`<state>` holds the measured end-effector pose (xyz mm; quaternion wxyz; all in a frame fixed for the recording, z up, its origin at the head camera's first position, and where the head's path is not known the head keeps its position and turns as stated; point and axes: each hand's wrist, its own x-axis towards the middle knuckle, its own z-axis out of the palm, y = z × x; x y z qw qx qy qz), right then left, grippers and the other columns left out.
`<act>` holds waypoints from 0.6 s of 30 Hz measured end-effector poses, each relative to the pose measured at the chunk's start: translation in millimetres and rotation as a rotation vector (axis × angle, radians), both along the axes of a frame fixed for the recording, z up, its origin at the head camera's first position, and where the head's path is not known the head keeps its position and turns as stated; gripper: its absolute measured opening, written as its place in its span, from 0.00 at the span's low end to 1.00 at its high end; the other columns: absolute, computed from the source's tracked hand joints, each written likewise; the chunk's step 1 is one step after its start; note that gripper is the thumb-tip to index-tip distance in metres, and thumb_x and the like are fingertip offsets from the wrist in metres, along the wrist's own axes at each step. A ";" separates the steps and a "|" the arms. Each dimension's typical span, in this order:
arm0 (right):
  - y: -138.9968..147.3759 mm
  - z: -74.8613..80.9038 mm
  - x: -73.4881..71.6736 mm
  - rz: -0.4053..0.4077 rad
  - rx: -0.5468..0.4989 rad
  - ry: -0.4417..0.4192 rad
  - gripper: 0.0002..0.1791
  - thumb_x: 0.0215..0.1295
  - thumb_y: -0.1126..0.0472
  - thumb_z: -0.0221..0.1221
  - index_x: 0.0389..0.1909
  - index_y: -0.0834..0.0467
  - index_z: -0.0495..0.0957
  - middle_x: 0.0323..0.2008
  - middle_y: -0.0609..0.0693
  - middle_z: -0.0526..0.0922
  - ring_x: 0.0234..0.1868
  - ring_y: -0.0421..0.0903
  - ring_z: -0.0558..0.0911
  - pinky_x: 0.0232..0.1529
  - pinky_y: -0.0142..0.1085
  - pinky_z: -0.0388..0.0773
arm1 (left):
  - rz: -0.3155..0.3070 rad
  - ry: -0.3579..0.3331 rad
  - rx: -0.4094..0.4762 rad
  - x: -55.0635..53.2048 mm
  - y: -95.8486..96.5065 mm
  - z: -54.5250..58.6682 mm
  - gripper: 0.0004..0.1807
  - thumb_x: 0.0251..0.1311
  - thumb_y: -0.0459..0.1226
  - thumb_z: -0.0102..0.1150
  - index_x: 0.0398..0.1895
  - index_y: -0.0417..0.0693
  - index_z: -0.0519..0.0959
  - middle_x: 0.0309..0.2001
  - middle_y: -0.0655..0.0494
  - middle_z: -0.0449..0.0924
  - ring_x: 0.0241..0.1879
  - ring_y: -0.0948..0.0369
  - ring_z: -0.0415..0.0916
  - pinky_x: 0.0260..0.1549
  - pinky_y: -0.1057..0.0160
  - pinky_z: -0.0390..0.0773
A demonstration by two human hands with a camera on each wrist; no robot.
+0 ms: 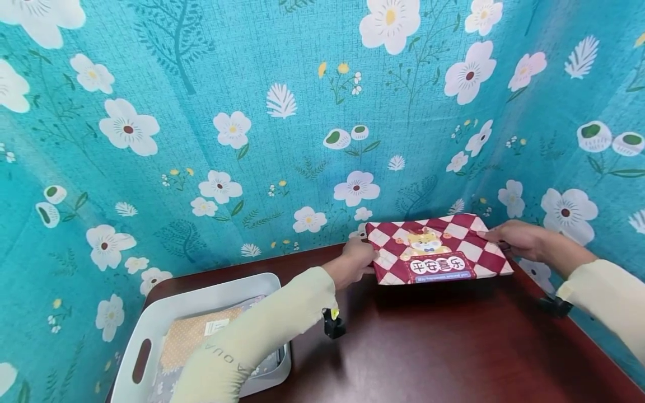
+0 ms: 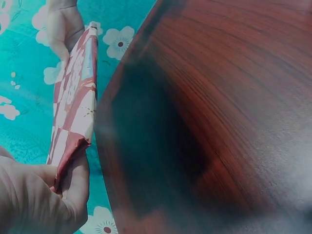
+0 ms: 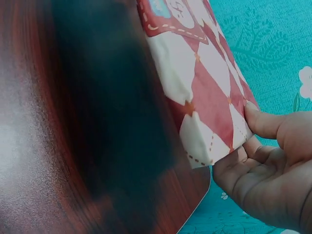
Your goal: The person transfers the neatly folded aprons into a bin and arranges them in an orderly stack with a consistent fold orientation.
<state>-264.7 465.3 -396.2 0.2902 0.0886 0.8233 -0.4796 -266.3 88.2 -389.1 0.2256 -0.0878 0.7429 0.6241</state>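
Observation:
A folded cloth point(image 1: 484, 257) in dark red and cream diamonds hangs flat between both hands, close over the far edge of the table. It bears a cartoon animal and a dark red patch with white-backed lettering. My left hand point(image 1: 356, 258) pinches its left end; in the left wrist view the thumb and fingers of the left hand point(image 2: 44, 195) close on the corner. At the opposite end, my right hand point(image 1: 519, 239) grips the side edge. The right wrist view has the right hand point(image 3: 278, 170) with its thumb on top and fingers beneath the cloth point(image 3: 209, 87).
A light grey plastic tray point(image 1: 146, 313) with a handle slot stands at the left, partly behind the left sleeve. In it lies folded fabric point(image 1: 188, 336), orange and grey. The dark red-brown wooden table point(image 1: 418, 347) meets a teal flowered curtain point(image 1: 282, 179) at back and right.

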 end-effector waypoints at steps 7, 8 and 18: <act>-4.3 4.8 1.9 0.003 -0.016 0.018 0.36 0.82 0.46 0.45 0.69 0.76 0.61 0.44 0.46 0.86 0.48 0.46 0.82 0.51 0.41 0.81 | -0.002 0.007 0.014 4.2 -11.3 5.5 0.24 0.69 0.30 0.60 0.66 0.38 0.66 0.53 0.41 0.79 0.54 0.46 0.82 0.57 0.44 0.81; -5.2 6.2 2.1 0.008 -0.014 0.023 0.36 0.82 0.46 0.45 0.70 0.76 0.60 0.44 0.46 0.86 0.48 0.46 0.82 0.51 0.41 0.82 | 0.002 0.007 0.012 5.1 -12.1 6.5 0.25 0.69 0.30 0.60 0.66 0.38 0.66 0.53 0.41 0.79 0.53 0.46 0.82 0.58 0.44 0.81; -15.0 15.3 7.5 0.001 -0.006 0.064 0.36 0.82 0.46 0.45 0.70 0.76 0.60 0.44 0.45 0.86 0.48 0.45 0.82 0.50 0.41 0.81 | -0.001 0.006 -0.009 11.9 -19.1 13.6 0.24 0.68 0.31 0.62 0.64 0.39 0.66 0.50 0.43 0.79 0.49 0.49 0.83 0.54 0.46 0.84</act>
